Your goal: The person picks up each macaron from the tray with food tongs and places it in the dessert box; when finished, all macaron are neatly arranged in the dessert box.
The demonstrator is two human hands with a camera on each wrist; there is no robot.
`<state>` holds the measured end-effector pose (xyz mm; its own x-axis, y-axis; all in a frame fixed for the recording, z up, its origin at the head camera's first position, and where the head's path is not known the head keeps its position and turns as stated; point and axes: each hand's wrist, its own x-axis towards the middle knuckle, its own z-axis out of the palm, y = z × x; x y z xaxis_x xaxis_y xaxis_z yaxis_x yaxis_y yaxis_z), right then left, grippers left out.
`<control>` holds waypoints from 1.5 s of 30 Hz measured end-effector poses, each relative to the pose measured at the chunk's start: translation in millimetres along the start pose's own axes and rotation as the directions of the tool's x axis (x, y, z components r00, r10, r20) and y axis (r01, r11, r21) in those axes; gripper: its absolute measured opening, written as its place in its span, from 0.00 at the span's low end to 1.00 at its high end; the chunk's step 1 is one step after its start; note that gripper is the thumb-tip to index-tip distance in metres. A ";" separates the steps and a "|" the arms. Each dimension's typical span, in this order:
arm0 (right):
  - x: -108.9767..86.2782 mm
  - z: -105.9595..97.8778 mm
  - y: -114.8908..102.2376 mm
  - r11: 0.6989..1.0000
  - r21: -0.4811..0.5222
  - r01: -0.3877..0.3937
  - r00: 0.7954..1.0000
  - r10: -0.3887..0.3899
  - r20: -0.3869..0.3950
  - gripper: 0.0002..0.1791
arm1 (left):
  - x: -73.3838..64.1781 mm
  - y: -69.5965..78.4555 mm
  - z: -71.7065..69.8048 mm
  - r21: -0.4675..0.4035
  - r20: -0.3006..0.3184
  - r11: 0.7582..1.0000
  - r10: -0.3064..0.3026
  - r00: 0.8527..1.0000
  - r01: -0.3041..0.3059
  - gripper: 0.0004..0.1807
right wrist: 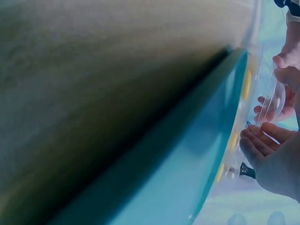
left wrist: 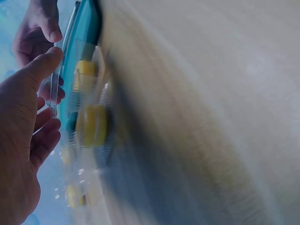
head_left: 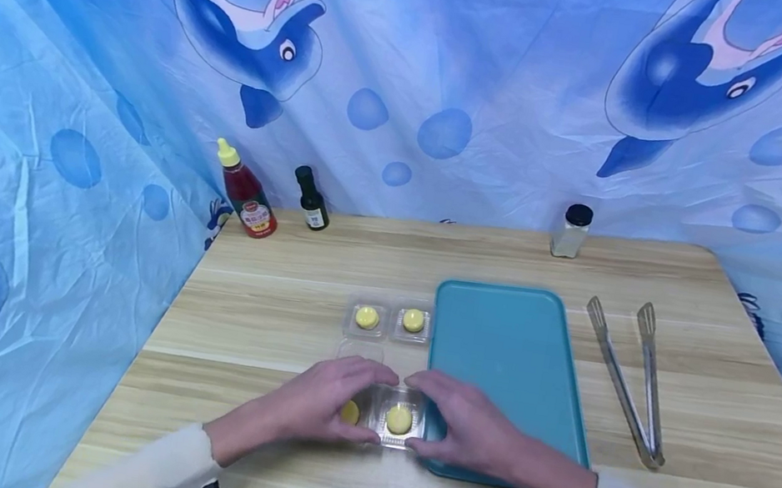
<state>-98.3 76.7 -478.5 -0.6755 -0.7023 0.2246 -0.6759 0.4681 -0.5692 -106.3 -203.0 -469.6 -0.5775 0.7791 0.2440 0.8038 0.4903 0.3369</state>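
Observation:
Between my left hand point(head_left: 333, 400) and right hand point(head_left: 470, 425) is a clear plastic lid point(left wrist: 54, 89), its opposite edges pinched by thumbs and fingers. In the right wrist view the lid point(right wrist: 276, 101) is a shallow see-through dome. It hangs over a small clear box with a round yellow cake point(head_left: 398, 420) inside. Partly covered by my left hand, another yellow cake point(head_left: 350, 412) sits in a box just beside. Two more boxed cakes, a left one point(head_left: 367, 317) and a right one point(head_left: 413, 320), stand behind.
A teal tray point(head_left: 506, 337) lies under and beyond my right hand. Metal tongs point(head_left: 630, 389) rest spread to its right. Along the back edge stand a red sauce bottle point(head_left: 249, 198), a small dark bottle point(head_left: 311, 200) and a black-capped jar point(head_left: 571, 231). A dolphin-print curtain point(head_left: 419, 54) hangs behind.

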 end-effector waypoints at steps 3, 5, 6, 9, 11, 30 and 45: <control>-2.7 4.2 -0.6 1.000 -0.023 -0.001 1.000 0.001 0.004 0.42 | -2.4 0.3 4.1 0.030 -0.004 0.999 0.019 1.000 -0.019 0.43; -4.0 6.1 -1.2 0.999 -0.036 -0.006 1.000 0.006 0.005 0.43 | -3.7 0.9 5.7 0.057 -0.001 0.998 0.025 1.000 -0.024 0.44; -4.6 7.0 -1.2 0.999 -0.040 -0.007 1.000 0.007 0.005 0.44 | -4.2 1.3 6.0 0.071 0.002 0.997 0.026 1.000 -0.026 0.44; -5.5 9.3 -0.8 0.999 -0.054 -0.007 1.000 0.007 -0.001 0.44 | -5.5 2.4 6.7 0.106 0.009 0.994 0.021 1.000 -0.022 0.45; -5.8 10.3 -0.7 0.998 -0.055 -0.007 1.000 0.006 -0.004 0.43 | -6.1 2.6 7.2 0.124 0.015 0.992 0.016 1.000 -0.018 0.47; -5.1 12.6 -2.3 0.999 -0.043 -0.014 1.000 0.014 0.007 0.41 | -8.6 1.3 4.4 0.166 0.007 0.984 0.059 0.998 -0.059 0.51; -5.0 13.2 -1.9 0.999 -0.037 -0.011 1.000 0.011 0.005 0.41 | -6.3 3.4 5.6 0.186 0.028 0.982 0.037 0.999 -0.042 0.46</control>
<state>-89.8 72.2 -489.0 -0.6817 -0.6997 0.2140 -0.6788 0.4957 -0.5417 -99.0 -204.1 -475.1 -0.5429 0.8074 0.2309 0.8398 0.5215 0.1511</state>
